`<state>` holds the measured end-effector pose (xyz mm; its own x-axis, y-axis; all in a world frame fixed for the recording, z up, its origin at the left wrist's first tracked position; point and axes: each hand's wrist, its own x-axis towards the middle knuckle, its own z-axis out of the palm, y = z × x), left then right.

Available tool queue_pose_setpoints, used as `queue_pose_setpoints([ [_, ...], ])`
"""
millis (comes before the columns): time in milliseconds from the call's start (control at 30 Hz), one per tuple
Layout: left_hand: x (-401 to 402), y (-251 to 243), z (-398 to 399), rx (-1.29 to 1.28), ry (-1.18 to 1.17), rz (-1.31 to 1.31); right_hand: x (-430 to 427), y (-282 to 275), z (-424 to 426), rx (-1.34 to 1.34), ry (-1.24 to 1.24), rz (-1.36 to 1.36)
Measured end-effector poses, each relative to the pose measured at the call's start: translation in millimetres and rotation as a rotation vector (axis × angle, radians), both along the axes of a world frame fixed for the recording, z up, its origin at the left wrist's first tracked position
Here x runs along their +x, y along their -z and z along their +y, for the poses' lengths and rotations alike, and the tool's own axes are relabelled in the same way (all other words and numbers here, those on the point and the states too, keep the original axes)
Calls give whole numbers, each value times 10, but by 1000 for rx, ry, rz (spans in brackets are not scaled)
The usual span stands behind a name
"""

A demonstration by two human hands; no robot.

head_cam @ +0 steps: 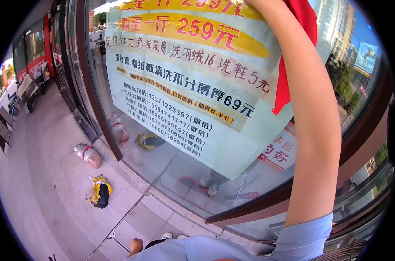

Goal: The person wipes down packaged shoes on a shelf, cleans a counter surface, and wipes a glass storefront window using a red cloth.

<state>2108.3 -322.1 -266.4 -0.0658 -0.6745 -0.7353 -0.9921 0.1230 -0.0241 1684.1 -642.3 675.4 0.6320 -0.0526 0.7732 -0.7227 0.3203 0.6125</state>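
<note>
My right forearm reaches up along the right side to the top edge, and the hand itself lies beyond the picture. A red cloth (303,23) hangs behind that arm in front of the window, its pointed lower end showing left of the forearm. Behind it, a large pale poster (184,107) with printed and handwritten writing covers much of the glass pane (151,166). My left hand (136,245) is low at the bottom edge beside my body, above the paving. Only a small part of it shows, so its fingers and any held thing cannot be made out.
On the pavement lie a yellow-and-black bundle (100,192) and a clear plastic-wrapped bundle (88,155) with a red band. Brown window frames (101,98) border the glass. Parked scooters (29,86) and a dark folding board (3,129) stand farther left. The pane reflects shoes and the bundles.
</note>
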Motion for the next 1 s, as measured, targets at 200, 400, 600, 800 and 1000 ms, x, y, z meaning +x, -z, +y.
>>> queue_pose_setpoints([
  [200, -516, -944, -141, -436, -779, 388, 775, 1489, -789, 445, 94, -105],
  [400, -585, -1282, -94, -481, -728, 400, 797, 2832, -634, 670, -175, 43],
  [600, -181, -976, 421, -452, -937, 298, 608, 4159, -234, 1030, -85, 182],
  [800, 173, -921, 597, -388, -1026, 221, 69, 5117, 214, 1121, -219, 90],
  [1000, 510, -709, 342, -238, -1142, 191, -71, 4586, 351, 988, -491, -104],
])
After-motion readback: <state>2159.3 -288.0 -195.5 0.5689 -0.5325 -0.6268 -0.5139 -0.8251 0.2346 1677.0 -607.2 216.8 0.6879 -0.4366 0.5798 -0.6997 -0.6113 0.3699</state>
